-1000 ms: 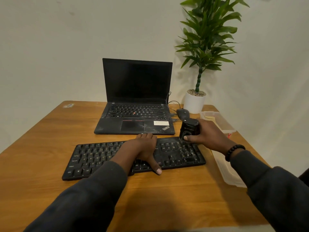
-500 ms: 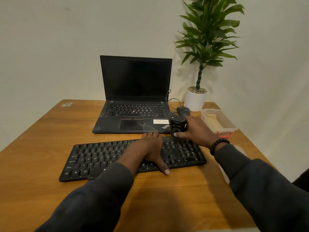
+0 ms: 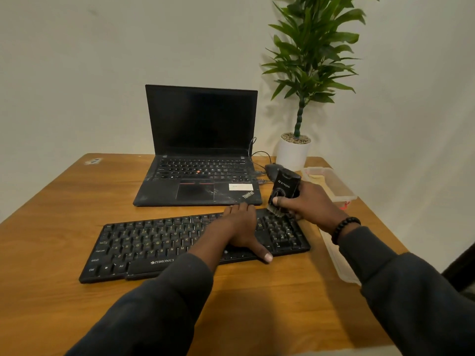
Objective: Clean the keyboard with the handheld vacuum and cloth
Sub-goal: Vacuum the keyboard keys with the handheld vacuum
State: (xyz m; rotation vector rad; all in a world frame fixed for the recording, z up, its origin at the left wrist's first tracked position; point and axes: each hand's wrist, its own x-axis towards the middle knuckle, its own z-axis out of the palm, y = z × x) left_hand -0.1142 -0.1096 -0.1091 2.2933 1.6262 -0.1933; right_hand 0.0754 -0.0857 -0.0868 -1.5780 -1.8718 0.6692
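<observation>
Your left hand (image 3: 240, 227) lies flat on the black keyboard (image 3: 164, 242), fingers straight and reaching to its far edge, thumb stretched along the near edge – pressing, holding nothing. The keyboard sits on the wooden desk (image 3: 64, 206), slightly angled, its left end nearer you. Your right hand (image 3: 312, 206) grips the handheld vacuum (image 3: 284, 191), a small black unit held upright and tilted a little to the left, thumb across its front. Its brush nozzle touches the keys at the keyboard's far right corner, just beside your left fingertips. A black bead bracelet (image 3: 344, 228) circles your right wrist; both sleeves are dark. Behind the keyboard stands an open laptop (image 3: 200, 150), screen dark. A mouse (image 3: 272, 168) shows partly behind the vacuum, with cables running toward the laptop. At the far right of the desk stands a potted plant (image 3: 295, 147) in a white pot, and just beside it a clear plastic container (image 3: 331, 183) – contents pale, too unclear to name. A clear flat piece lies along the desk's right edge under your right forearm.
</observation>
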